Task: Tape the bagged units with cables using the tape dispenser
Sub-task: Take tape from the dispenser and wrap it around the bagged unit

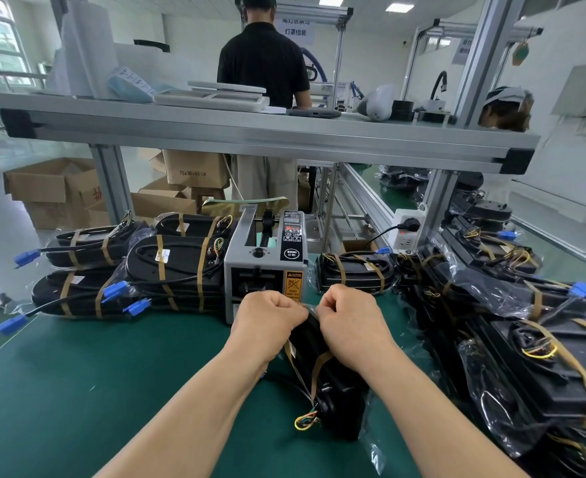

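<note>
Both fists curled knuckles-up: left hand [266,320] and right hand [352,319] pinch the far end of the bagged unit [333,384], on the green mat [112,391] just near the tape dispenser [265,267].

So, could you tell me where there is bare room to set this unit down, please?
Bare green mat lies left of the left hand, before the taped stack. Right of the held unit, bagged units crowd it.

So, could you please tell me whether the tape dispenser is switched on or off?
On, it seems: the tape dispenser shows red lights glowing on its control panel.
</note>
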Demonstrator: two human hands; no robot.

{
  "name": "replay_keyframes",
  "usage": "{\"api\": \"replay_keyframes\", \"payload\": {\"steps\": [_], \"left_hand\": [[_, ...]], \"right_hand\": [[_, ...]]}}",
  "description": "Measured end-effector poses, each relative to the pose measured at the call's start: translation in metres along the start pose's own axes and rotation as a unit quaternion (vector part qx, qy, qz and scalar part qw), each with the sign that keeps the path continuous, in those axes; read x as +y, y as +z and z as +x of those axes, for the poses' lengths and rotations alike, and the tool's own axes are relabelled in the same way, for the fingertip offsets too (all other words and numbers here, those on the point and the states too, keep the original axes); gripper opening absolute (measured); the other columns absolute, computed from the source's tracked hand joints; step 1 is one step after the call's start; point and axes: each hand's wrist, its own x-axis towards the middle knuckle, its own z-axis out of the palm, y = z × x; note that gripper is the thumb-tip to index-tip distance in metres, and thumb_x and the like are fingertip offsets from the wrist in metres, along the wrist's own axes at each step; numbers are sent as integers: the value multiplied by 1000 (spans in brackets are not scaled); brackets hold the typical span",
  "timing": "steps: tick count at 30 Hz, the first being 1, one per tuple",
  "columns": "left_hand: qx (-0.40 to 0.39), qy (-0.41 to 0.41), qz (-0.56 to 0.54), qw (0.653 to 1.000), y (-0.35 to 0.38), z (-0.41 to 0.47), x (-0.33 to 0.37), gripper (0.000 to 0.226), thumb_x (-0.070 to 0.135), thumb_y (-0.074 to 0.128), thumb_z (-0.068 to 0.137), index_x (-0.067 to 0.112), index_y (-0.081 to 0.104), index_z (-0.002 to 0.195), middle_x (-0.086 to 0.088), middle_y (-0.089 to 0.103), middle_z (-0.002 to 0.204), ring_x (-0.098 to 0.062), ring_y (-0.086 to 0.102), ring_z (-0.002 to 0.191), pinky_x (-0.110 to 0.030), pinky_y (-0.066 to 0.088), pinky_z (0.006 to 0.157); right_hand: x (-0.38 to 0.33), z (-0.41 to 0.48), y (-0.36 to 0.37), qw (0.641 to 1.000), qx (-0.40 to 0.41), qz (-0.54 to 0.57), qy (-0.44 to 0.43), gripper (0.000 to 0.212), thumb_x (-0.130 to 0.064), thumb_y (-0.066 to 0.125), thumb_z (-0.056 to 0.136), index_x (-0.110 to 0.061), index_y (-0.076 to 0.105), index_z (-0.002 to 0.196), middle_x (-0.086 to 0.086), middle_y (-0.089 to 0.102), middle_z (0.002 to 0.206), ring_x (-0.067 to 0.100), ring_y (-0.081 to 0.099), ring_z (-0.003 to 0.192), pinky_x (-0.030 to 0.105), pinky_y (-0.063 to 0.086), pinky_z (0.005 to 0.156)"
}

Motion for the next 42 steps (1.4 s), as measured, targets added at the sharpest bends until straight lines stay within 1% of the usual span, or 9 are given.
{"api": "replay_keyframes", "payload": {"steps": [4, 7, 12, 18, 21, 25, 31, 38, 42], "left_hand": [[31, -2, 24, 999, 1, -4, 0, 35, 39, 71, 58, 28, 59, 89, -3, 68, 81, -22, 65, 73, -42, 57, 74], [33, -17, 7, 999, 5, -4, -3, 40, 42, 75, 60, 26, 59, 94, -4, 70, 86, -24, 68, 80, -46, 57, 78], [55, -23, -44, 997, 5, 2, -10, 22, 33, 76, 84, 14, 67, 78, 1, 64, 63, -15, 56, 60, -33, 48, 59], [-19, -19, -59, 998, 1, 0, -12, 30, 29, 86, 74, 15, 66, 91, 4, 53, 62, -10, 48, 56, -25, 42, 54], [-34, -37, -60, 997, -4, 1, -10, 31, 26, 87, 72, 14, 66, 92, 3, 62, 69, -7, 55, 57, -18, 45, 49], [-25, -57, -104, 993, -5, 3, -14, 16, 18, 81, 80, 11, 67, 81, 3, 63, 61, 4, 47, 35, -11, 34, 35], [11, -51, -121, 991, -6, 3, -25, 15, 11, 64, 93, 19, 74, 85, 8, 67, 66, -1, 55, 56, -10, 39, 42], [-35, -10, -69, 997, -10, -8, -31, 35, 9, 56, 94, 40, 72, 97, 20, 57, 59, -1, 46, 50, -21, 38, 49], [-4, 0, -19, 1000, -21, -22, -37, 33, 30, 61, 92, 41, 57, 122, 15, 63, 88, -9, 58, 73, -32, 51, 69]], "right_hand": [[-1, -1, 0, 1000, 0, -2, -1, 18, -21, 52, 93, -22, 56, 75, -1, 64, 84, 21, 59, 81, 32, 46, 66], [-3, -3, -1, 1000, 2, -7, -9, 18, -22, 52, 93, -21, 57, 76, 2, 66, 88, 24, 60, 85, 38, 52, 74], [-4, -4, -1, 1000, 3, -12, -18, 19, -23, 49, 95, -21, 58, 78, 0, 65, 86, 22, 60, 84, 39, 53, 75], [1, -1, -2, 1000, 4, 1, -7, 18, -22, 51, 94, -24, 55, 76, -1, 63, 85, 21, 58, 82, 36, 50, 70], [0, -1, 1, 1000, -5, 6, -15, 19, -24, 50, 95, -25, 54, 77, -4, 62, 86, 18, 57, 82, 35, 48, 69], [-3, -1, 4, 999, -10, 10, -37, 22, -34, 49, 99, -25, 53, 80, -5, 62, 87, 19, 58, 83, 39, 52, 77], [-6, 1, 9, 998, -34, -49, -25, 42, -61, 59, 87, -22, 58, 103, -5, 64, 99, 17, 61, 92, 36, 53, 81], [-10, 13, 13, 978, -64, -197, -27, 41, -43, 43, 97, -21, 42, 63, -1, 48, 68, 24, 53, 73, 32, 35, 58], [-10, 14, -2, 982, -87, -168, -4, 44, -36, 46, 99, -9, 50, 64, 8, 56, 71, 31, 60, 80, 35, 39, 62]]}}
